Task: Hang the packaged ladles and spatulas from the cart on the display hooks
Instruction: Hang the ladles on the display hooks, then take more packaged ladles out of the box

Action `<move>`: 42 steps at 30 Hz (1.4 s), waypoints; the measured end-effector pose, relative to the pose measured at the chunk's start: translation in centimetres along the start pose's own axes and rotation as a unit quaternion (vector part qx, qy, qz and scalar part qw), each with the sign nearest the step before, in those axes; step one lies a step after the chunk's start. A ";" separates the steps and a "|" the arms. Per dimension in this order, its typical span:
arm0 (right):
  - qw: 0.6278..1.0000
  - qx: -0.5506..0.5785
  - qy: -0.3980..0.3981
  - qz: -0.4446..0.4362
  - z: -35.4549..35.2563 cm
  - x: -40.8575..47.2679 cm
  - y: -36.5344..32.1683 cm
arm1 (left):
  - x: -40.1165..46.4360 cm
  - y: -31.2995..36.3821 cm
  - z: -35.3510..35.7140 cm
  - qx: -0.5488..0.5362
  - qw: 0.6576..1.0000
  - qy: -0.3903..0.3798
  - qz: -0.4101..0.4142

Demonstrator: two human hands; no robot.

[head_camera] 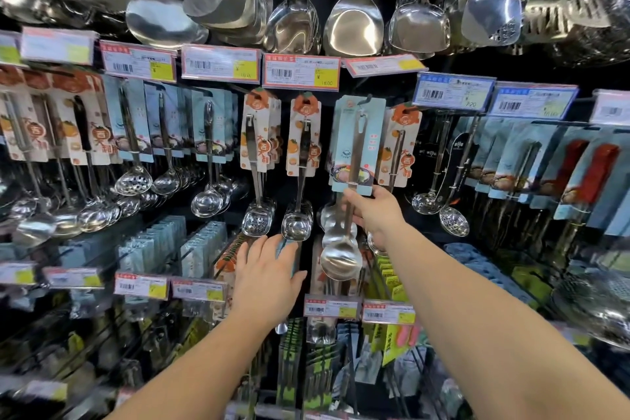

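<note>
My right hand (pixel 375 211) grips the steel handle of a packaged ladle (pixel 341 259) just below its light blue card (pixel 358 143). The hole at the card's top sits on a black display hook (pixel 366 99), in front of more ladles of the same kind. To the lower left, my left hand (pixel 266 280) is closed over another blue-carded package (pixel 286 249). Only the card's edge shows by my fingers, plus a shiny tip (pixel 281 327) under my wrist. The cart is out of view.
Orange-carded slotted spatulas (pixel 257 218) and solid spatulas (pixel 297 222) hang just left of the ladle. Another orange-carded utensil (pixel 400 147) hangs close on its right. Price tags (pixel 301 72) run above, and large bare steel ladles (pixel 354 20) hang overhead. Lower hooks hold more packaged goods.
</note>
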State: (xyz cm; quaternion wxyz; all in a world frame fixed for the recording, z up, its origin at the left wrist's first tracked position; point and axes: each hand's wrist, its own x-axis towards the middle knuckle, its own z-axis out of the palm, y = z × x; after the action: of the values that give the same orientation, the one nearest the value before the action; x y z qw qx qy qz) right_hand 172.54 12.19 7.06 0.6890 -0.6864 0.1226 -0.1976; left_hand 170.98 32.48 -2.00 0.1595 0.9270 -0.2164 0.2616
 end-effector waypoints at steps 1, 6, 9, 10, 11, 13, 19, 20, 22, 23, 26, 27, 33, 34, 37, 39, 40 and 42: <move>1.000 0.000 0.004 0.004 0.0 -0.1 0.1 | 0.0 0.1 -0.1 0.001 1.000 -0.003 0.002; 0.991 -0.119 0.050 -0.023 -1.0 -3.5 1.0 | 0.0 0.9 -0.6 -0.009 1.000 -0.019 0.020; 0.969 -0.237 0.058 -0.035 -2.7 -6.6 2.5 | -0.3 2.7 -0.1 -0.026 0.998 -0.023 0.049; 0.958 -0.277 0.063 -0.037 -3.4 -7.6 3.2 | -0.4 3.6 0.3 -0.034 0.997 -0.027 0.063; 0.946 -0.314 0.071 -0.042 -4.3 -8.7 3.8 | -0.6 4.6 0.8 -0.043 0.996 -0.033 0.076; 0.917 -0.388 0.086 -0.042 -6.6 -10.7 5.2 | -1.5 7.1 1.7 -0.069 0.992 -0.052 0.094; 0.850 -0.518 0.096 0.013 -16.8 -17.7 8.9 | -6.3 16.9 3.8 -0.106 0.973 -0.133 0.153; 0.848 -0.519 0.105 0.030 -18.8 -18.9 9.3 | -7.1 18.8 4.0 -0.100 0.970 -0.141 0.171; 0.843 -0.519 0.129 0.051 -23.1 -21.5 10.3 | -8.9 23.0 4.4 -0.097 0.963 -0.162 0.194; 0.838 -0.524 0.140 0.056 -25.6 -22.9 10.7 | -9.8 25.3 4.7 -0.101 0.959 -0.175 0.200; 0.827 -0.527 0.170 0.101 -33.6 -27.9 11.5 | -13.1 33.2 5.7 -0.110 0.944 -0.209 0.230; 0.821 -0.530 0.178 0.113 -36.7 -29.7 11.7 | -14.4 36.1 6.1 -0.114 0.938 -0.222 0.241; 0.785 -0.519 0.270 0.201 -52.3 -39.4 12.3 | -20.7 51.9 6.8 -0.130 0.896 -0.291 0.310; 0.780 -0.518 0.281 0.208 -54.1 -40.1 12.6 | -21.3 54.0 6.9 -0.130 0.891 -0.292 0.323; 0.770 -0.519 0.296 0.223 -58.6 -41.0 13.9 | -22.3 58.7 8.3 -0.136 0.877 -0.304 0.347; 0.771 -0.505 0.302 0.244 -60.7 -40.9 15.2 | -22.6 60.8 10.3 -0.140 0.868 -0.318 0.354; 0.770 -0.497 0.306 0.256 -61.6 -40.7 15.9 | -22.6 61.8 11.4 -0.137 0.865 -0.323 0.359; 0.771 -0.486 0.307 0.273 -63.4 -39.8 17.4 | -22.3 63.9 14.0 -0.132 0.856 -0.333 0.372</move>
State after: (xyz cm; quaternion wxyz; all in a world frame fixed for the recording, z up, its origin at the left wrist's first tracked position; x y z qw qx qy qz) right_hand 110.92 -27.46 -16.10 0.2137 -0.7700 0.5900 -0.1154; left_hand 128.70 -20.81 -14.08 0.0893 0.7796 -0.6176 -0.0537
